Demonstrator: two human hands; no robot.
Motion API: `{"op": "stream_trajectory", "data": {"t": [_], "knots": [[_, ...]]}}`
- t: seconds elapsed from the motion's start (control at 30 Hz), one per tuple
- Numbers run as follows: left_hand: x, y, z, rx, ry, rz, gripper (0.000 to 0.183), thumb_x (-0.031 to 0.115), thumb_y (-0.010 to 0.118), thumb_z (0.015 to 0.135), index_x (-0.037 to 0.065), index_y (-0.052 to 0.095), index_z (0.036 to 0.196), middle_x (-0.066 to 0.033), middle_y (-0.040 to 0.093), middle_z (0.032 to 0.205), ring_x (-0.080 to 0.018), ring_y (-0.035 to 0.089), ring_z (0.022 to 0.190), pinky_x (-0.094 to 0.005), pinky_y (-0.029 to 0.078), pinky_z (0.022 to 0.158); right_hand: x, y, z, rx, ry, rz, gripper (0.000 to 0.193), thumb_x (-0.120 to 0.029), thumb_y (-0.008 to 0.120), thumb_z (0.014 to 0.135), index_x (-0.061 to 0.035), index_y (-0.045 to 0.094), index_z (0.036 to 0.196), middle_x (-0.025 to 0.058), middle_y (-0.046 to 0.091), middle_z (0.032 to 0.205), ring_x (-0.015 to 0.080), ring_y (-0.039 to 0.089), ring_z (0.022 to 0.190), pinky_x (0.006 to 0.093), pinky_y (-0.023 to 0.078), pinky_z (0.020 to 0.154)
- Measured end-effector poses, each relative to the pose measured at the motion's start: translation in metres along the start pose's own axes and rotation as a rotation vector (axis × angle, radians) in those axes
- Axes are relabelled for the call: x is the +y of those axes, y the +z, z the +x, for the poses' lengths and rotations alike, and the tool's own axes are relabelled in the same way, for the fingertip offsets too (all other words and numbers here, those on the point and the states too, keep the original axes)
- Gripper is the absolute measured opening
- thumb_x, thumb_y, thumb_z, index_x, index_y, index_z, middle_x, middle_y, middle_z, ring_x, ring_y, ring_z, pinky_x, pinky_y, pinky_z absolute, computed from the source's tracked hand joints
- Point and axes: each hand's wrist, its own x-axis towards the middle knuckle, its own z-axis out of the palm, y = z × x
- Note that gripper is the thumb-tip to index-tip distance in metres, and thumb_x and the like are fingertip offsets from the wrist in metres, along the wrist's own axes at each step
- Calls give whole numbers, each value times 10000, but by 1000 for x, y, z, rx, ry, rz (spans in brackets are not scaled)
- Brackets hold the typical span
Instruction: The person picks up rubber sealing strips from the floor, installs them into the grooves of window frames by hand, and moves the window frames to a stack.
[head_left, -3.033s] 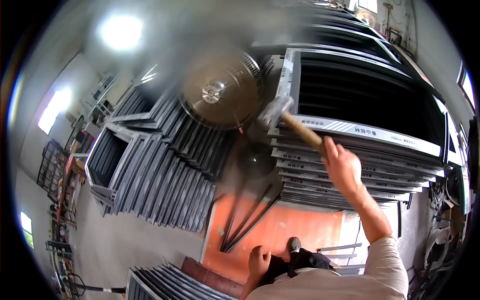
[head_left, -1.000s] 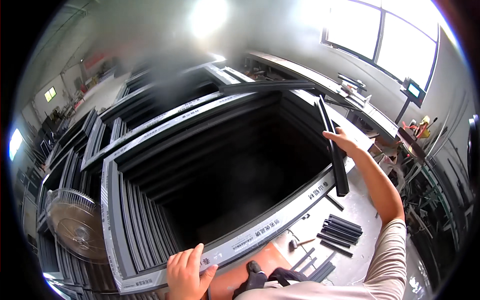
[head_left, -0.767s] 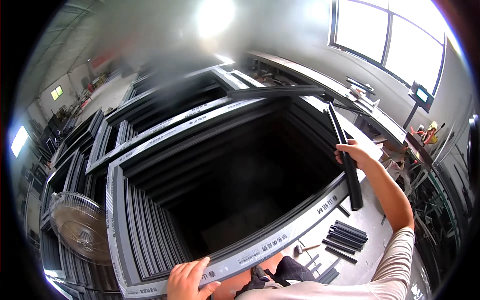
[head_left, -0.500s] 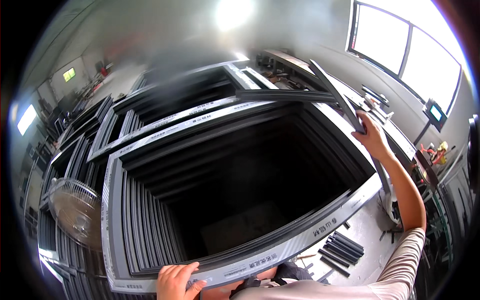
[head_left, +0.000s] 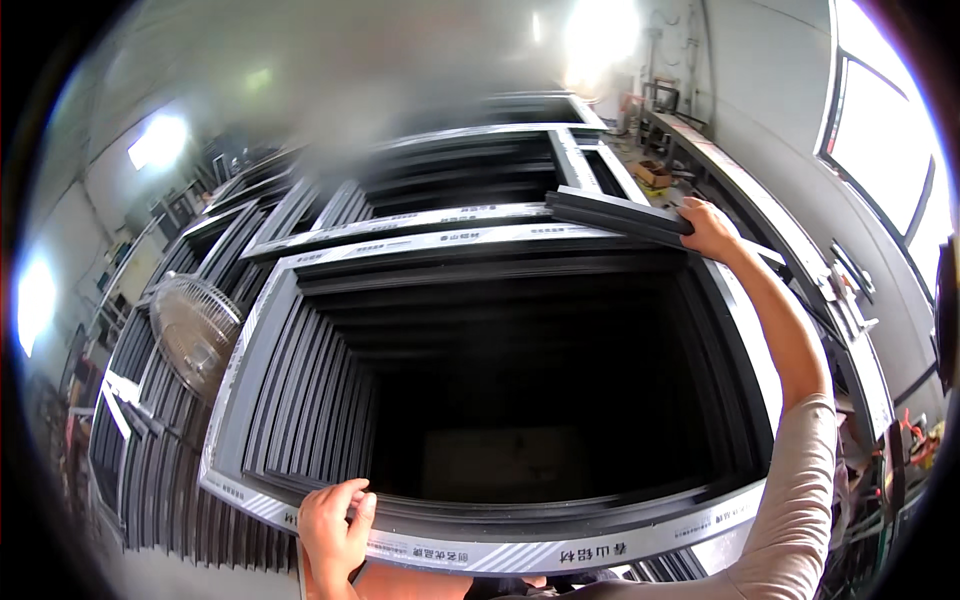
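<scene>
Two hands show in the head view: the right hand (head_left: 712, 232) pinches a dark bar (head_left: 625, 217) at the far right of the top frame (head_left: 640, 553); the left hand (head_left: 337, 525) touches its near rim, finger grip unclear. Bar handling seems the present step; the next move calls for steady holding.

Window (head_left: 880, 150) glares at right; haze blurs the upper middle.

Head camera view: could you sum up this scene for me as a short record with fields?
Left hand: resting on the near edge of a dark-grey, rectangular, metal-looking frame with pale film
Right hand: touching a dark-grey, straight, metal-looking bar by the frame's far right corner; grip unclear
Beneath: similar dark frames, stacked
Left side: round, wire-caged metal fan
Right side: bright, dark-framed glass window
</scene>
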Motion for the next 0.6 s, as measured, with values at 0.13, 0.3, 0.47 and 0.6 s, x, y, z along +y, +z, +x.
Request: {"op": "stream_trajectory", "data": {"t": [0.13,0.3,0.47,0.6], "knots": [[1,5,-1,78,-18,21,192,230,690,825,56,696,904,-58,668,712,-278,639,710,-386,475,709,5,30,20,-173,-26,147,646,-258,804,678,-23,582,1237,218,606,1131,378,575,1098,425,466,944],[3,8,1,110,-53,57,164,194,692,809,51,699,890,-61,661,703,-270,640,693,-376,476,705,-13,9,18,-324,119,55,830,-250,836,641,-84,502,1383,198,613,1110,389,570,1086,430,462,941],[5,6,2,131,-66,49,144,154,699,788,48,704,885,-64,665,714,-270,642,695,-374,478,709,-1,11,20,-274,79,-4,488,-156,732,638,-46,628,1103,209,638,957,383,619,964,447,490,837],[6,4,2,143,-44,69,143,153,715,780,53,705,882,-60,664,686,-255,642,666,-370,474,698,-10,17,21,-209,147,45,404,-149,716,630,-25,624,1004,221,639,909,390,634,914,462,495,794]]}}
